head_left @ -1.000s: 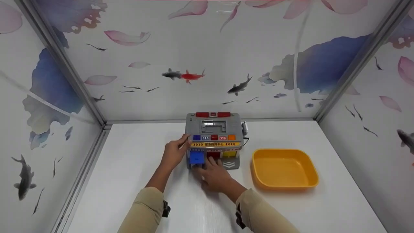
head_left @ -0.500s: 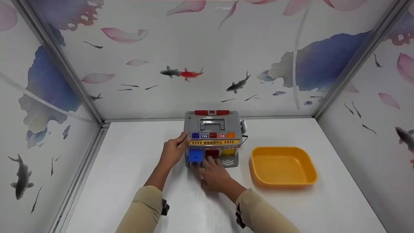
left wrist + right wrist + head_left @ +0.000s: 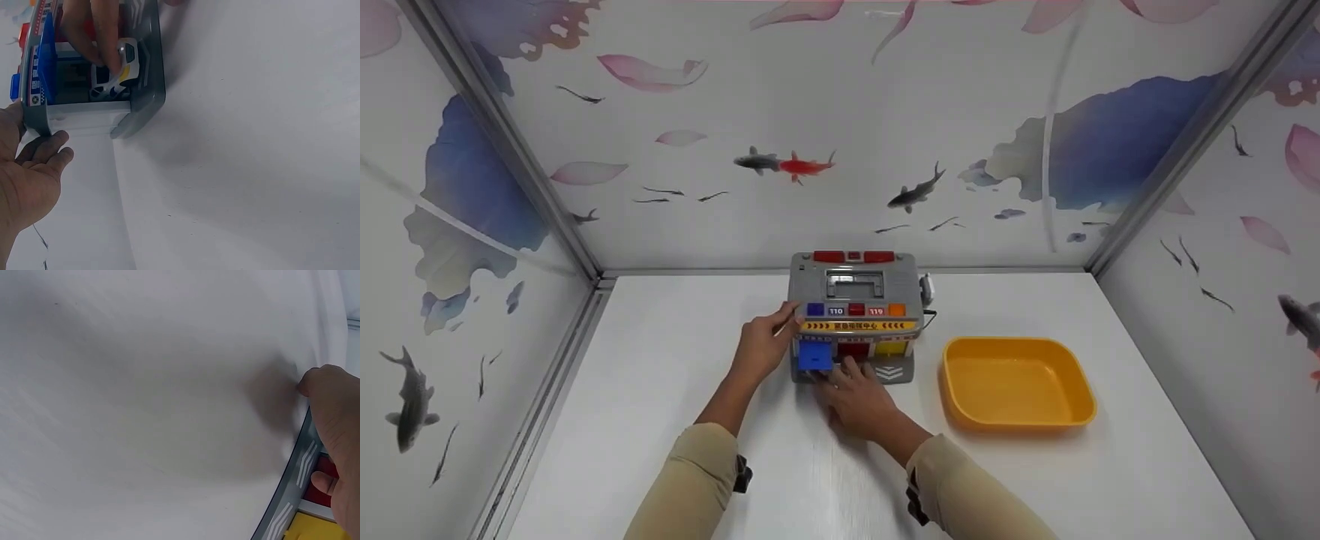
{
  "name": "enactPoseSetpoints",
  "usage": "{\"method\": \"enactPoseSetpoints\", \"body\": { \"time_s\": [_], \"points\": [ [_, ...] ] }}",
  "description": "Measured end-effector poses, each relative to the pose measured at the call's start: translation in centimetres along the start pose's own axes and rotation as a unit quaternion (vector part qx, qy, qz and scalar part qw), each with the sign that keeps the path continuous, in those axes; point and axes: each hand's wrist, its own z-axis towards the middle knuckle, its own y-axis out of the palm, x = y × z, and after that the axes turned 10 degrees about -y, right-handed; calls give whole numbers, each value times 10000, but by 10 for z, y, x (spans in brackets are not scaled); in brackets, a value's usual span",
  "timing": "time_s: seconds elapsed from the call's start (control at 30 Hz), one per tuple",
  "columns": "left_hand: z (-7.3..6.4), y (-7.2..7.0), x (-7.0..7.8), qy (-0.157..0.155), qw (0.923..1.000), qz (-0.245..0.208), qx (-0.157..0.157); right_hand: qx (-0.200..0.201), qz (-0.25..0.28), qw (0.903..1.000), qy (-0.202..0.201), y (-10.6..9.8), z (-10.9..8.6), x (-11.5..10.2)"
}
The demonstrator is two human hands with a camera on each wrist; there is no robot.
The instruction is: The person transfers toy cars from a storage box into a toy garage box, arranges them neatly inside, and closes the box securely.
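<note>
A grey toy garage [image 3: 802, 285] has coloured buttons on top and a row of small doors in front. Its blue door [image 3: 815, 355] is swung up. With thumb and fingers, my left hand [image 3: 761, 346] grips the garage's left front corner. In the left wrist view, a white toy car [image 3: 131, 56] with dark windows and a yellow patch sits at the bay beneath that door. My right hand [image 3: 861, 401] pinches the car, fingertips covering part of it. The red door [image 3: 853, 350] and yellow door [image 3: 891, 349] are down.
An orange-yellow tray [image 3: 1020, 426] stands on the white table [image 3: 840, 495], right of the garage. A small handset-like part [image 3: 927, 289] with a black cord hangs on the garage's right side. Printed panels surround the table at the back and sides.
The right hand's fingers have shifted slightly forward under the blue door. The left hand stays on the garage's corner. The head view has shifted a little.
</note>
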Motion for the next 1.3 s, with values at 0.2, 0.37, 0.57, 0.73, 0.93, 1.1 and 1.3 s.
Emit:
{"method": "enactPoseSetpoints", "body": {
  "time_s": [0.2, 0.37, 0.57, 0.73, 0.93, 1.1, 1.3],
  "points": [
    [1, -1, 2, -78, 10000, -1, -6, 56, 60, 10000, -23, -1, 1, 1],
    [1, -1, 3, -98, 9999, 8, 42, -155, 221, 9996, 39, -4, 3, 1],
    [1, 0, 0, -40, 10000, 3, 42, -476, 359, 9980, 200, -5, 8, 3],
    [2, 0, 0, -40, 10000, -39, 53, -548, 324, 9976, 269, -6, 14, 4],
    [3, 1, 2, 35, 10000, -74, 45, -481, 304, 9974, 442, -8, 20, 6],
    [2, 1, 0, 76, 9999, -56, 61, -393, 216, 9977, 503, -7, 22, 7],
    [1, -1, -1, 77, 9999, -92, 35, -277, 288, 9987, 328, -8, 19, 6]
  ]
}}
